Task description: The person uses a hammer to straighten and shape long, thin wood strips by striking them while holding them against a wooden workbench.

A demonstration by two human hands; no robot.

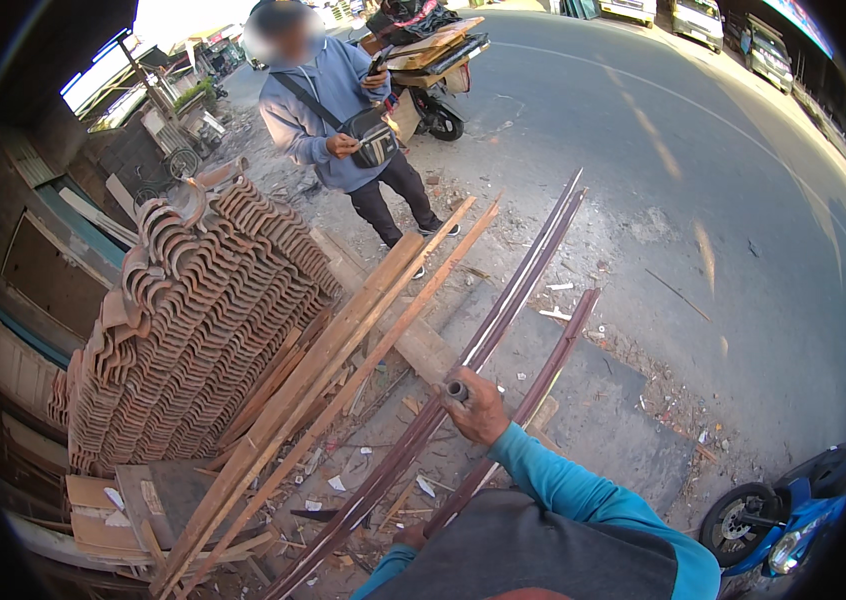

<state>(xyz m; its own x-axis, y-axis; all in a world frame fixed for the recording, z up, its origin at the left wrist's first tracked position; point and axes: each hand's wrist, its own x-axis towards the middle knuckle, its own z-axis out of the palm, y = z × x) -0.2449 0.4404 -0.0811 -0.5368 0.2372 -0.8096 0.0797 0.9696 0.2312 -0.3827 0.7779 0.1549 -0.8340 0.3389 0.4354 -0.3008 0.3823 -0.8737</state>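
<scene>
My right hand [481, 412] is closed around a dark rod [457, 390] with a round, hollow-looking end. The rest of it is hidden by the fist, so its kind cannot be told. Beneath and beside that fist run long maroon-painted wooden strips [405, 446], with white along their edges. A shorter maroon strip [555, 366] lies to the right of them, close to my right forearm. Low in the picture my left hand [411, 534] shows only in part beside the maroon strips, its fingers mostly hidden.
Bare wooden beams [288, 422] lie to the left, next to a tall stack of curved clay roof tiles [205, 335]. A person [328, 115] with a shoulder bag stands ahead, near a loaded motorbike [433, 110]. A blue motorbike [793, 525] stands at lower right, beside the road [683, 170].
</scene>
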